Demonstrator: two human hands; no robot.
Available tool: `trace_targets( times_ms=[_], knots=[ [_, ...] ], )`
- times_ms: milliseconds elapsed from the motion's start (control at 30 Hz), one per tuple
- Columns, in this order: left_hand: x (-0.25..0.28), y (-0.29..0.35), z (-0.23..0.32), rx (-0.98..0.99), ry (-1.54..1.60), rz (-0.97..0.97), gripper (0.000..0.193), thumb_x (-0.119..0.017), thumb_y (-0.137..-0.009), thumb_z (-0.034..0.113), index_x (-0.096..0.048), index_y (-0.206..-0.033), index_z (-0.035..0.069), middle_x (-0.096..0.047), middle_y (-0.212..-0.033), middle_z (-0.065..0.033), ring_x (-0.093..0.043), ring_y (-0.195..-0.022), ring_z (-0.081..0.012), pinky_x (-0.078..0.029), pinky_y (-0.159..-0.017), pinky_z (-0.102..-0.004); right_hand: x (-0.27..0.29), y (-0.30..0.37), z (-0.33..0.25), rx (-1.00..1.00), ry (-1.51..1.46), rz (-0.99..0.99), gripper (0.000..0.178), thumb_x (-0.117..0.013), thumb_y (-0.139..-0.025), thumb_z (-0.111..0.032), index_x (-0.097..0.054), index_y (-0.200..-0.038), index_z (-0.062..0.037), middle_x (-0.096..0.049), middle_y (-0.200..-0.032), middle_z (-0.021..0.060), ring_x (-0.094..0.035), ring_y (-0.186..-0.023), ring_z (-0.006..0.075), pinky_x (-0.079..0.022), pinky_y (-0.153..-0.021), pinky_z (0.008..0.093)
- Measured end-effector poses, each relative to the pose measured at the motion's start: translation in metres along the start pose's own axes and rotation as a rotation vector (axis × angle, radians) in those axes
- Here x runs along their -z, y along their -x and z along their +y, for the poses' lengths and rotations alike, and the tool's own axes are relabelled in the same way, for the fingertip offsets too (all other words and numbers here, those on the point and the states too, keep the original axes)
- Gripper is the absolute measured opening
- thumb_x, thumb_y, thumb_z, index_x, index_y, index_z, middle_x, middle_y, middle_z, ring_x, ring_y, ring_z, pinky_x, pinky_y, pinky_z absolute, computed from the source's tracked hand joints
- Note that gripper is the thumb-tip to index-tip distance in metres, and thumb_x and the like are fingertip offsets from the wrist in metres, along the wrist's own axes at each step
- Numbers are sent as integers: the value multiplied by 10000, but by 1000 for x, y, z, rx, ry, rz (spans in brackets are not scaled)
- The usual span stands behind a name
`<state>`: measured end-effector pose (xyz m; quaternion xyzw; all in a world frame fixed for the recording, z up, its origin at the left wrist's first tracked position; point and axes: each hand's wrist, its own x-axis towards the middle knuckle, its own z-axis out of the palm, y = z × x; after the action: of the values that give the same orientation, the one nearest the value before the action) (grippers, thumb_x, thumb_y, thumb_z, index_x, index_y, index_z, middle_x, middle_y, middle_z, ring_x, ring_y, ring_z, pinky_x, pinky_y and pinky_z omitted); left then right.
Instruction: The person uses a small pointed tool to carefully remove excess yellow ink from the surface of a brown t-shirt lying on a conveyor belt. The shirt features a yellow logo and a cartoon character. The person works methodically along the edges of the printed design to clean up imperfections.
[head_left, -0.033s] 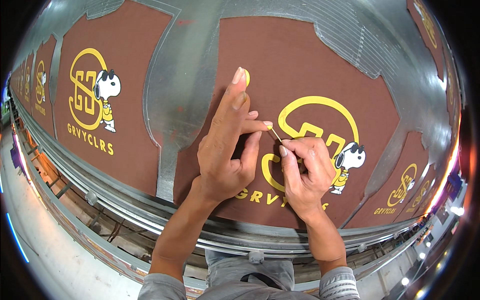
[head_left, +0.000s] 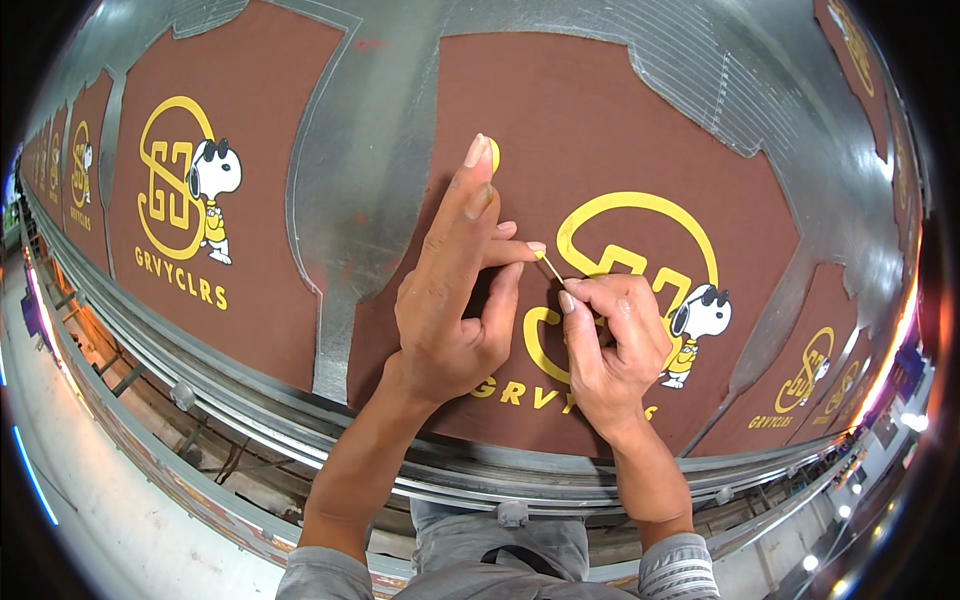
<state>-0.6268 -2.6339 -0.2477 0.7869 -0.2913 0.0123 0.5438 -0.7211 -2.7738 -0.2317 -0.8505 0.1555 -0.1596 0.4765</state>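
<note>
My right hand (head_left: pixel 622 350) pinches a thin, pale stick (head_left: pixel 553 270) between thumb and fingertips. The stick's far end meets a small yellow dab (head_left: pixel 538 254) on a fingertip of my left hand (head_left: pixel 450 300). My left hand is held above the cloth with its fingers apart; a larger yellow blob (head_left: pixel 495 155) sits on the raised finger. Beneath both hands a brown, garment-shaped fabric panel (head_left: pixel 590 110) lies flat, bearing a yellow looped emblem (head_left: pixel 635 203), a cartoon dog (head_left: pixel 703 315) in sunglasses and yellow lettering. My hands hide part of that print.
Another printed brown panel (head_left: pixel 250 110) lies to the left, with more along the grey table (head_left: pixel 385 130) on both sides. A metal rail (head_left: pixel 250 425) runs along the table's near edge, against my body. Pale floor (head_left: pixel 130 480) shows at the lower left.
</note>
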Motion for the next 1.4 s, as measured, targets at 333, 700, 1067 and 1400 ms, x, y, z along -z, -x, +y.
trace_targets(
  times_ms=[333,700,1067,1400],
  knots=[
    [2,-3,2,-7,-2,-20,759,-620,-752,-226,-337,-1453,-159,-322,-1546,-344,-720,-1045,-280,-650,-833,-322,5,1,1,-19,-47,-11,191,-731,-776,110,-713,-944,21,-650,-815,109,-614,-663,186,-467,-562,296],
    [6,-2,3,92,52,31,886,-569,-759,-251,-145,-1528,-139,-223,-1595,-337,-749,-912,-301,-641,-829,-340,43,-49,41,263,200,-167,203,-765,-715,18,-734,-892,-76,-625,-815,16,-531,-784,203,-385,-705,349],
    [4,0,4,100,107,122,863,-612,-731,-236,-256,-1510,-128,-308,-1559,-343,-751,-929,-283,-645,-773,-288,38,-49,43,297,257,-173,184,-779,-719,-15,-745,-878,-102,-600,-791,-4,-504,-782,189,-332,-684,358],
    [9,-2,5,74,43,30,885,-598,-750,-228,-174,-1522,-144,-225,-1591,-338,-752,-918,-300,-647,-804,-312,39,-49,43,290,260,-183,181,-781,-716,-16,-750,-870,-107,-595,-782,-6,-502,-777,186,-333,-684,356]
  ],
)
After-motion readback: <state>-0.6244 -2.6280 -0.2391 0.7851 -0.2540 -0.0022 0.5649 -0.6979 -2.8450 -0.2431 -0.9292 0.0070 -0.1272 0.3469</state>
